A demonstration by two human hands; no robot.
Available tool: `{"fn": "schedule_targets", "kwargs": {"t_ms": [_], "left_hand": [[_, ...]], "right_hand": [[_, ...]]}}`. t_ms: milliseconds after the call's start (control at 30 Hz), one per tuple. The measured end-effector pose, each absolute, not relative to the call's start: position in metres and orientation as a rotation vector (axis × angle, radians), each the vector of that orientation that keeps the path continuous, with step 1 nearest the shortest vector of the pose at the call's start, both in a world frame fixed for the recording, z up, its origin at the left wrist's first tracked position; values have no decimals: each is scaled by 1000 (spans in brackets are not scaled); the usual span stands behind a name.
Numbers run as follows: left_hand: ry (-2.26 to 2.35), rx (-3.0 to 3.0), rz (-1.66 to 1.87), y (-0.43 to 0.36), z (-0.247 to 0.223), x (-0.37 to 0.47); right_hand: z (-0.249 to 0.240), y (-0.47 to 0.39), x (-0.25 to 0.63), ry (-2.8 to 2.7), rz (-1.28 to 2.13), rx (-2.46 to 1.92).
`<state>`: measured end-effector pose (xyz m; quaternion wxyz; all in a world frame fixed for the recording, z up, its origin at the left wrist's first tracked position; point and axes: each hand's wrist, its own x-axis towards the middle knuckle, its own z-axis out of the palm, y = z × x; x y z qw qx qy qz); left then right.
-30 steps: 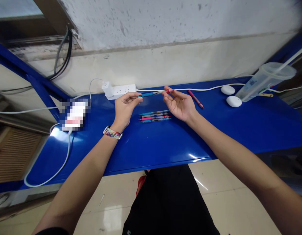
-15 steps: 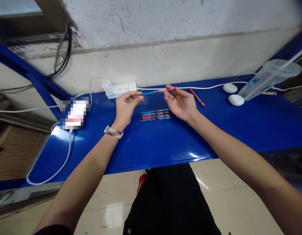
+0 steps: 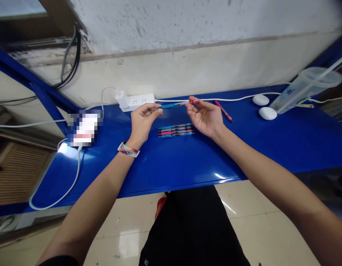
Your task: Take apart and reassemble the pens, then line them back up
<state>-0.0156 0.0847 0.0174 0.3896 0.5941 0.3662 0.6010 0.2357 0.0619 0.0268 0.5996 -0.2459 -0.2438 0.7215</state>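
My left hand (image 3: 142, 122) pinches a blue pen barrel (image 3: 169, 106) held level above the blue tabletop. From the other side, the fingertips of my right hand (image 3: 206, 117) pinch a clear pen part with a red end (image 3: 193, 102). The two pieces line up end to end and appear to meet; whether they are joined I cannot tell. Just below lie several pens (image 3: 175, 130) side by side in a row, blue, grey and pink. To the right of my right hand rests a red pen piece (image 3: 224, 111), slanted on the table.
Along the wall sits a white power strip (image 3: 140, 100) with a plug and a trailing cable. A blurred phone (image 3: 86, 129) is at the left on a charging cord. Two white rounded objects (image 3: 267, 113) and a tilted clear plastic cup (image 3: 301, 90) stand at the right.
The clear, red-ended part has come closer to the blue barrel, and the gap between them has closed. Both hands stay in nearly the same place.
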Motion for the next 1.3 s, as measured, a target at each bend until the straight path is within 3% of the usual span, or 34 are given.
{"fn": "schedule_targets", "kwargs": {"t_ms": [1300], "left_hand": [[942, 1524, 1532, 86, 16, -19]], "right_hand": [[27, 59, 232, -479, 1668, -572]]}}
